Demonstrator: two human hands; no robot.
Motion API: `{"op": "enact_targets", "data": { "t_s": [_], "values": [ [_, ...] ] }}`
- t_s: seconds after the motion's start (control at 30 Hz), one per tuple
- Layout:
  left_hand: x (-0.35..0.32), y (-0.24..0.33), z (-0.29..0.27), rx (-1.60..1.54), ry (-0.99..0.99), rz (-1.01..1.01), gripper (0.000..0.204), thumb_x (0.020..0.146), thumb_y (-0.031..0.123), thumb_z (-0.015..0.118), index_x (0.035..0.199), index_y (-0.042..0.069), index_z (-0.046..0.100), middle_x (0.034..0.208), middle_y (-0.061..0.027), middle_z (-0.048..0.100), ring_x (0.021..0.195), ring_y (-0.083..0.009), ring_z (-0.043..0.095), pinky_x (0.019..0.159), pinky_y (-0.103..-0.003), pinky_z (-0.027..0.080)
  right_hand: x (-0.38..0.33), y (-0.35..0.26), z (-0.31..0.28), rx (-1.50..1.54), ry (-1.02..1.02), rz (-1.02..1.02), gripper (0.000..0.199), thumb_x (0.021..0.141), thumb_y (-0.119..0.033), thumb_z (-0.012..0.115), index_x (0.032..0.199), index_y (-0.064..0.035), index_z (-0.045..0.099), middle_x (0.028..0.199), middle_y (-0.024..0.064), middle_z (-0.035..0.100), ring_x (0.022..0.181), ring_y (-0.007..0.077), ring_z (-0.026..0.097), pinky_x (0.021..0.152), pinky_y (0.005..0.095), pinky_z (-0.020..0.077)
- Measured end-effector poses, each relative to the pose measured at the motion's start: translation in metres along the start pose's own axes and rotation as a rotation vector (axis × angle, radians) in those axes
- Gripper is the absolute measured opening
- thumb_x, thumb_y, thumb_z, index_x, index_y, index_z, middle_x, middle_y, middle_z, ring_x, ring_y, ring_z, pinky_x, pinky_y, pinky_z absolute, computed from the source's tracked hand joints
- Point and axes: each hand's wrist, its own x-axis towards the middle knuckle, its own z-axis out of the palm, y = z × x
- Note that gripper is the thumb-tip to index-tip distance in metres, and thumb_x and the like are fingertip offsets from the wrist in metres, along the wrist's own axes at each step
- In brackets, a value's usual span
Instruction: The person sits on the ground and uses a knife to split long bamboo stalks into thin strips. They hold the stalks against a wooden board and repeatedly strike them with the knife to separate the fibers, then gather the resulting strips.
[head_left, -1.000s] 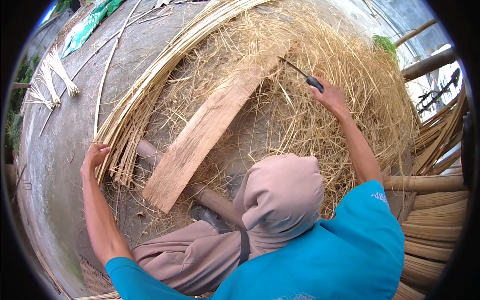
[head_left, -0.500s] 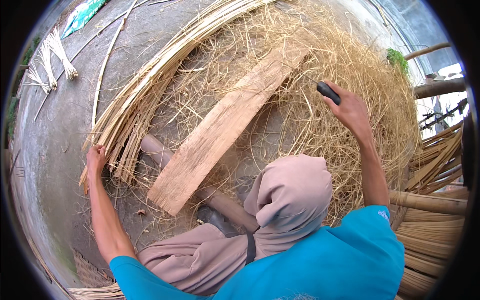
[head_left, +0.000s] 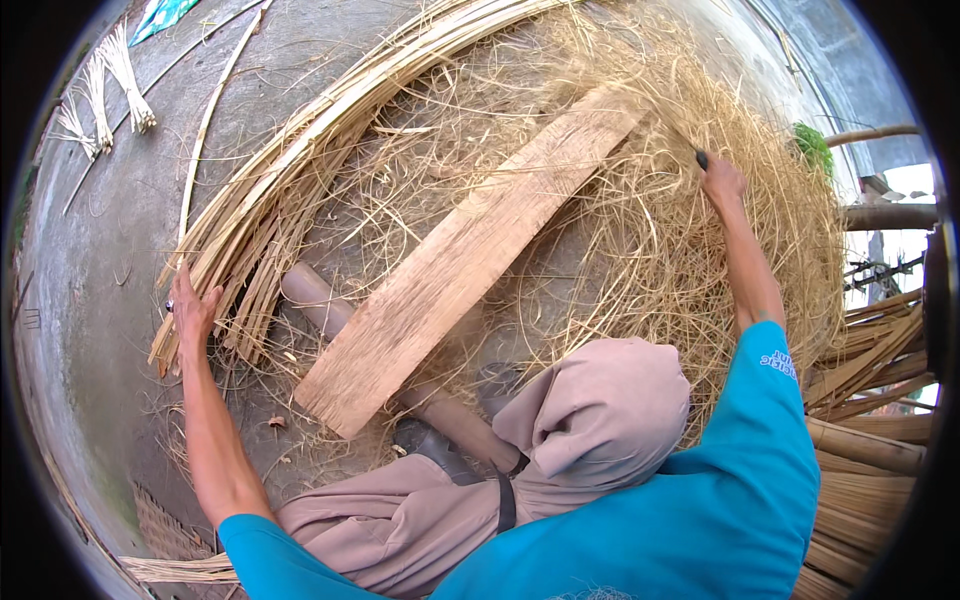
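Observation:
My right hand [head_left: 724, 184], at the right over the pile of thin shavings, is wrapped round the black handle of a knife [head_left: 702, 159]. Its thin blade points up and left toward the far end of a wooden plank [head_left: 480, 258], blurred against the shavings. On the left, my left hand [head_left: 193, 308] has its fingers and thumb apart. It lies at the near ends of a long bundle of bamboo strips [head_left: 318, 140], touching or just over them. Whether a strip rests against the fingers I cannot tell.
Curly shavings [head_left: 690, 270] cover the ground around the plank. A round pole [head_left: 318, 297] passes under the plank's near end. Pale bundles of thin sticks [head_left: 125, 85] lie far left, beside a long single strip [head_left: 212, 125]. More strips [head_left: 865, 510] are stacked at the right.
My right hand has moved right and slightly farther off with the knife. My left hand has gone from closed fingers to spread ones, staying near the strip ends.

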Motion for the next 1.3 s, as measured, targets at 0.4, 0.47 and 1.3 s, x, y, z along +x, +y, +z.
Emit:
{"op": "enact_targets", "data": {
  "t_s": [0.4,0.47,1.3],
  "values": [
    [0.002,0.037,0.010,0.187,-0.141,-0.286,0.105,0.077,0.042,0.086,0.160,0.015,0.027,0.160,-0.0223,0.034,0.147,-0.0398,0.036,0.117,-0.067,0.025,-0.183,0.025,-0.037,0.280,-0.078,0.080,0.058,0.099,-0.045,0.059,0.149,-0.0183,0.051,0.102,0.0220,0.072,0.091,0.0420,0.070,0.079,0.0540,0.0542],
    [0.002,0.040,0.005,0.261,-0.088,-0.252,0.094,0.075,0.046,0.087,0.151,0.017,0.041,0.153,-0.0172,0.044,0.137,-0.0380,0.047,0.108,-0.064,0.032,-0.209,0.015,0.004,0.229,-0.034,0.008,0.057,0.099,-0.039,0.060,0.150,-0.0174,0.048,0.096,0.0203,0.072,0.084,0.0400,0.071,0.073,0.0522,0.0542],
    [-0.236,0.203,-0.213,0.336,0.343,0.144,0.046,0.064,0.032,0.089,0.092,0.005,0.064,0.117,-0.0070,0.056,0.119,-0.0279,0.052,0.096,-0.051,0.044,-0.145,-0.309,-0.103,2.628,-0.907,-0.034,0.129,0.078,-0.091,0.052,0.159,0.0029,0.014,0.143,0.0324,0.042,0.132,0.0404,0.049,0.114,0.0472,0.0441]
  ]
}}
